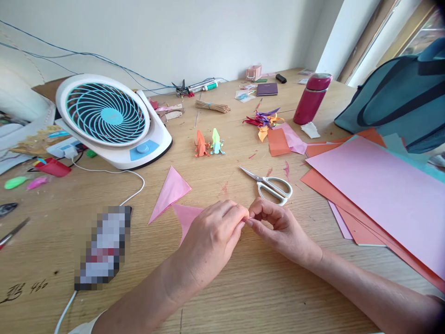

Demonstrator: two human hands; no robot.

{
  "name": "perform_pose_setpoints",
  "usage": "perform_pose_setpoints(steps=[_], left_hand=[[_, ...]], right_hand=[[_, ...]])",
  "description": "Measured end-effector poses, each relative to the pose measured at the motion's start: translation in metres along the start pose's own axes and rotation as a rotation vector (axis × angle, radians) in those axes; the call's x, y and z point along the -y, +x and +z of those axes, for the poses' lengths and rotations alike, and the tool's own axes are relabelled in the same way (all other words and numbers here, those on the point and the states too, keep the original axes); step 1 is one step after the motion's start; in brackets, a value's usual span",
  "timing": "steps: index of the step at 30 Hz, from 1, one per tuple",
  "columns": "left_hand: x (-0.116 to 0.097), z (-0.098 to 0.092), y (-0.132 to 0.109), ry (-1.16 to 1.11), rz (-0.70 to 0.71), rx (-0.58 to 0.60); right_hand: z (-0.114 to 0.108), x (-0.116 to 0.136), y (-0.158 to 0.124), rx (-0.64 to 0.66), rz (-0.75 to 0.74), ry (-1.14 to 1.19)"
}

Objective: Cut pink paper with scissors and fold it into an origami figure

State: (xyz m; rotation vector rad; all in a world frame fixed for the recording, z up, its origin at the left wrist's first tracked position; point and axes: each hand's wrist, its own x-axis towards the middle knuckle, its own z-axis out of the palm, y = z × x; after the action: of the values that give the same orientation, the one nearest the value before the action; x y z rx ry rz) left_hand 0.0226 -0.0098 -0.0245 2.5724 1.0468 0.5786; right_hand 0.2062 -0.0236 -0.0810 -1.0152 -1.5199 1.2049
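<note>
My left hand [217, 229] and my right hand [283, 232] meet above the front middle of the table, fingertips pinched together. A small edge of folded pink paper [247, 219] shows between them; the rest is hidden by my fingers. Behind my left hand a pink paper piece [186, 217] sticks out to the left; I cannot tell whether it joins the pinched part. Farther left lies a folded pink paper triangle [169, 192]. Just beyond my right hand rest scissors [274, 188] with white handles, blades slightly apart.
A white fan [113, 116] stands back left, its cable running to a blurred object [106, 250]. Two folded paper figures [200, 144] stand mid-table. On the right are stacked paper sheets [378, 185], a red bottle [312, 99] and a teal bag [392, 97].
</note>
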Motion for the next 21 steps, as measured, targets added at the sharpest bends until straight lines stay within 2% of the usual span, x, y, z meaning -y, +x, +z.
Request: perform_pose_setpoints(steps=[4,12,21], left_hand=[[0.0015,0.0030,0.0012,-0.056,0.009,-0.036],[0.0027,0.0025,0.0008,-0.107,0.024,-0.033],[0.0019,0.0032,0.0005,-0.093,-0.004,-0.045]], right_hand=[[-0.0009,-0.0002,0.0007,-0.018,-0.001,-0.005],[-0.0022,-0.0003,0.0013,-0.023,-0.020,-0.020],[-0.0018,0.0027,-0.0001,-0.030,0.011,-0.024]])
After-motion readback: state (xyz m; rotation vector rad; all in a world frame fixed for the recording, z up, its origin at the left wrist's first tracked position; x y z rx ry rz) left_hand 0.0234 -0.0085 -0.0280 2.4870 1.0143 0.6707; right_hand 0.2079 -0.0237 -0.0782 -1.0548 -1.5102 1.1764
